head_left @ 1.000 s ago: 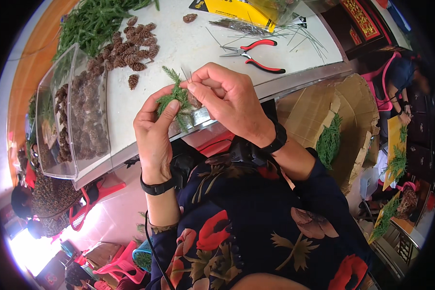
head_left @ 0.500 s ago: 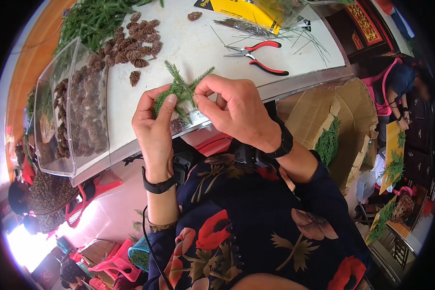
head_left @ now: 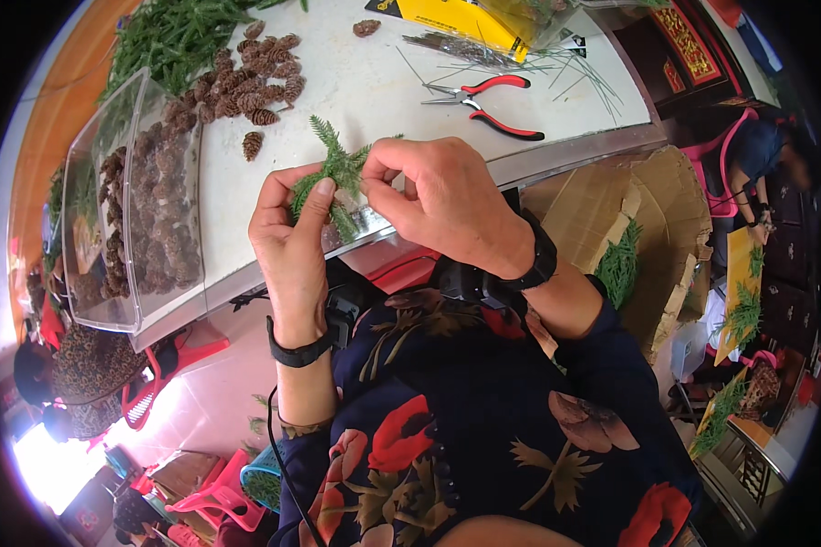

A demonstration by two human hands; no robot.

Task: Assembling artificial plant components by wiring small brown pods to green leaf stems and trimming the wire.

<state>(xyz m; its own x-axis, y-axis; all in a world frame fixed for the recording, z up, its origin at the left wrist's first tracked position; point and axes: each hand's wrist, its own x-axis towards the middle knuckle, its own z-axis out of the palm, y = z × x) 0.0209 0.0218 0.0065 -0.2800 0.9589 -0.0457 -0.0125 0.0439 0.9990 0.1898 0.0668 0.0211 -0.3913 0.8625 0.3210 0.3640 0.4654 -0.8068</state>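
Note:
My left hand [head_left: 292, 219] is closed on a small green artificial pine sprig [head_left: 342, 169], its thumb pressed against the needles. From the right, my right hand [head_left: 442, 205] pinches at the side of the same sprig, thumb and forefinger together; its fingertips hide whatever lies between them. Both hands are over the front edge of the white table [head_left: 356, 100]. Beyond them lie red-and-black pliers [head_left: 493, 98] with their jaws pointing left. A single pine cone [head_left: 253, 146] rests up and left of the sprig, near a heap of brown pine cones [head_left: 246, 87].
At the left stands a clear plastic bin [head_left: 141, 210] of cones, with green sprigs [head_left: 173, 41] piled behind it. Thin green wires [head_left: 584, 77] and a yellow package [head_left: 465, 23] lie at the back right. A cardboard box [head_left: 670, 219] is beside the table; another person [head_left: 762, 169] works at far right.
My right hand has shifted slightly, its fingers now covering more of the sprig's right branch. My left hand keeps its grip in nearly the same place.

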